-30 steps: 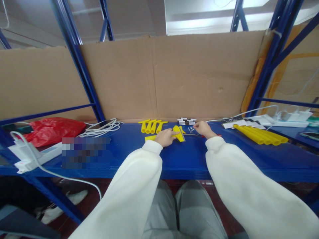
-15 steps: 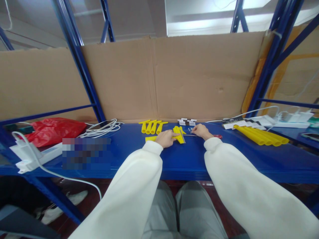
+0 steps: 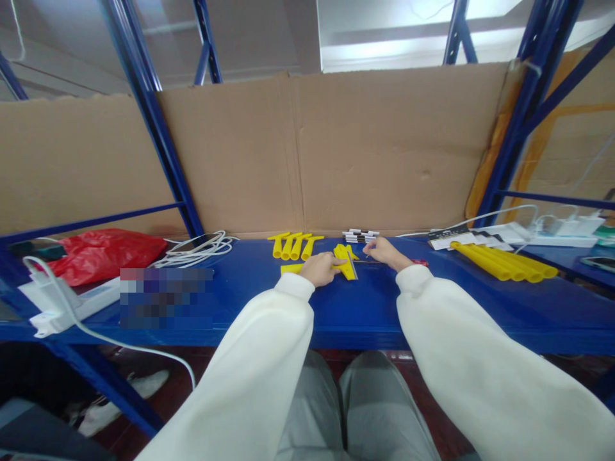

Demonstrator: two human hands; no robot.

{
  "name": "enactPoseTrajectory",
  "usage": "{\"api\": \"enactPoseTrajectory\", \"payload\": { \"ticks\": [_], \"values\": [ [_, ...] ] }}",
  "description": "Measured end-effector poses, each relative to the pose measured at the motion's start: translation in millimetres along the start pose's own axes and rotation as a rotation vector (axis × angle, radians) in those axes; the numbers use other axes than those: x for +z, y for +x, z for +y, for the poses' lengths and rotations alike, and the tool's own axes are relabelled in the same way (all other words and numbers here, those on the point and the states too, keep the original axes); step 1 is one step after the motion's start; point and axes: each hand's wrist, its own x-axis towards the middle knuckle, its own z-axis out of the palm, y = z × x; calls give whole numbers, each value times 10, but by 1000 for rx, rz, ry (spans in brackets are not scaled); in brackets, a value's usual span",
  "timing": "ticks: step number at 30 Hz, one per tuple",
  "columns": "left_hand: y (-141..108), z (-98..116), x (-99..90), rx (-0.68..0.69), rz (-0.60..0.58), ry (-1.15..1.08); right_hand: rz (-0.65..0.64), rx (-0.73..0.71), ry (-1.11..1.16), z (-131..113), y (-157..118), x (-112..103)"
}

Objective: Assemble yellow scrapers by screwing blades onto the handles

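Note:
My left hand [image 3: 321, 269] is closed around a yellow scraper [image 3: 346, 269] lying on the blue shelf, its pale blade edge pointing right and the handle end showing left of my fingers. Just behind its head lie several yellow head pieces [image 3: 342, 251]. My right hand [image 3: 384, 251] is pinched together over the spot right of these; whatever sits between the fingertips is too small to make out. Beneath that hand runs a thin screwdriver shaft, with the red screwdriver handle [image 3: 421, 262] showing beside my wrist.
Several assembled yellow scrapers [image 3: 291, 246] stand back left, and black-and-white blade packs [image 3: 360, 235] are stacked behind my hands. Yellow handles [image 3: 504, 262] lie at right. A red bag [image 3: 108, 255], coiled white cable [image 3: 196, 248] and power strip [image 3: 98, 299] occupy the left. Cardboard [image 3: 336, 153] closes the back.
My right hand has shifted slightly left and toward the scraper head, covering the small metal bits that showed at its fingertips. My left hand stays on the scraper.

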Motion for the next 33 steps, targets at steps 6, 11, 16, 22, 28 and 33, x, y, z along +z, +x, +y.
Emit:
{"api": "enactPoseTrajectory", "payload": {
  "ticks": [6, 11, 16, 22, 28, 33],
  "values": [
    [-4, 13, -14, 11, 5, -4, -102, -201, 152, -300, -187, 76],
    [-8, 37, -37, 9, -5, -4, -71, -240, 148, -379, -245, 152],
    [-8, 43, -36, 16, 1, -7, -75, -229, 101, -369, -227, 157],
    [-7, 40, -34, 23, 3, -15, -83, -270, 63, -353, -206, 170],
    [-9, 43, -47, 34, -10, 6, -62, -280, 50, -366, -217, 163],
    [-14, 49, -49, 37, -20, 17, -117, -169, 133, -410, -257, 150]
  ]
}}
